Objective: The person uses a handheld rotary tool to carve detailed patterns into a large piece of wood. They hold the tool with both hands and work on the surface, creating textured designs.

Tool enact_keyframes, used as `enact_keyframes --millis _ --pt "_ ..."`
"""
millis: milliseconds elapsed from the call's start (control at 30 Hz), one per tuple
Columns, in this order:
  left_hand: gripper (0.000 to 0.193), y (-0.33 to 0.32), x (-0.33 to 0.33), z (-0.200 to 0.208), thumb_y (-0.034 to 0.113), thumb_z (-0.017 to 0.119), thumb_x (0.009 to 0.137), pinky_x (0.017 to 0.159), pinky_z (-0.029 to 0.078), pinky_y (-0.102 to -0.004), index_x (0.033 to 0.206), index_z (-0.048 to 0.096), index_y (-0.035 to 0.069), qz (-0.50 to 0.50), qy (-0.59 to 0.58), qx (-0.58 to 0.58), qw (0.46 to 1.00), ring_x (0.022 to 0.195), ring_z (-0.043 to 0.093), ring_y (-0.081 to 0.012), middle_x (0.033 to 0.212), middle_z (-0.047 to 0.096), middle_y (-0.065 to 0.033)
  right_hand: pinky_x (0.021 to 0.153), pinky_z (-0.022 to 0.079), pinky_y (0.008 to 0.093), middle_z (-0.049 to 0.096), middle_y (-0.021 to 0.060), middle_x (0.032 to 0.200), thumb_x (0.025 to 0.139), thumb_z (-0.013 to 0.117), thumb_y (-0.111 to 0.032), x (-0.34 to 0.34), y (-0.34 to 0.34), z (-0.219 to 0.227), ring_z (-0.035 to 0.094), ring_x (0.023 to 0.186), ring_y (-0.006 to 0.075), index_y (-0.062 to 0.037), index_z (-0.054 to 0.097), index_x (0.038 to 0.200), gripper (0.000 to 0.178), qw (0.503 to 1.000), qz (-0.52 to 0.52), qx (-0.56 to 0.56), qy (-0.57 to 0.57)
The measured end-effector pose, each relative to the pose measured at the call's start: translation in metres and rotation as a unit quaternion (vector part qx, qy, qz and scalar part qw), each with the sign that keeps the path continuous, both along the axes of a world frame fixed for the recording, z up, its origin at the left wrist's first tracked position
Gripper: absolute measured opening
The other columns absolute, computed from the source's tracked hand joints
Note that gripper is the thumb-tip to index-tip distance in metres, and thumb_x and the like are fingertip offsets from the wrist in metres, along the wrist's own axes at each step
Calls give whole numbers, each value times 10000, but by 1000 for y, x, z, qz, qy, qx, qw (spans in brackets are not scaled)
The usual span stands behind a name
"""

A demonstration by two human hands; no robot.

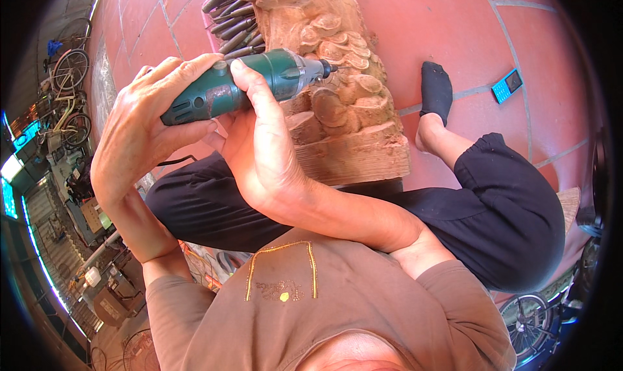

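A green rotary tool (266,71) with a grey nose lies slantwise in both my hands, its black chuck pointing right. My left hand (133,124) is closed round its rear end, fingers over the top and thumb below. From beneath, my right hand (256,140) grips the middle, with the thumb laid along the body and the other fingers mostly hidden. The chuck sits over a carved wooden block (350,153) with rounded, lobed relief, standing between my legs. Whether the bit touches the wood, I cannot tell.
Several dark-handled tools (235,25) lie in a pink tray (209,20) left of the carving. A blue keypad phone (507,86) rests on the red tiles (454,20), beyond my socked foot (436,92). Bicycles (70,70) and machinery stand far left; a wheel (529,319) shows lower right.
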State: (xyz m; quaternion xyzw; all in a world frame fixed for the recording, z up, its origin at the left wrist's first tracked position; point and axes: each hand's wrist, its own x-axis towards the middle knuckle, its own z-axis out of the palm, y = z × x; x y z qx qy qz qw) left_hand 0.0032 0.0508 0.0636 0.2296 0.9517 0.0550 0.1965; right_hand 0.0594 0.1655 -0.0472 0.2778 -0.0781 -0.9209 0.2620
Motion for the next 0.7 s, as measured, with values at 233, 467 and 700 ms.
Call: enact_keyframes --millis 233,467,700 --pt "701 0 3 0 142 798 664 890 471 -418 1328 605 21 7 12 3 1000 954 617 -368 1046 651 -151 1000 471 376 642 -46 1169 997 647 -366 -2 -2 -2 594 1102 92 -178 593 1212 291 1000 2 -10 13" --pt "720 1 7 3 132 795 651 877 476 -409 1338 607 30 19 16 -6 1000 935 605 -343 1034 649 -134 1023 462 389 637 -47 1172 998 645 -353 -1 0 2 588 1106 86 -182 590 1211 278 1000 -4 -17 16" --pt "713 6 9 1 119 796 657 873 478 -410 1340 611 32 18 17 -8 1000 934 603 -337 1031 649 -130 1025 463 393 637 -55 1153 1003 638 -349 2 0 -1 590 1093 80 -181 588 1207 269 1000 -11 -11 9"
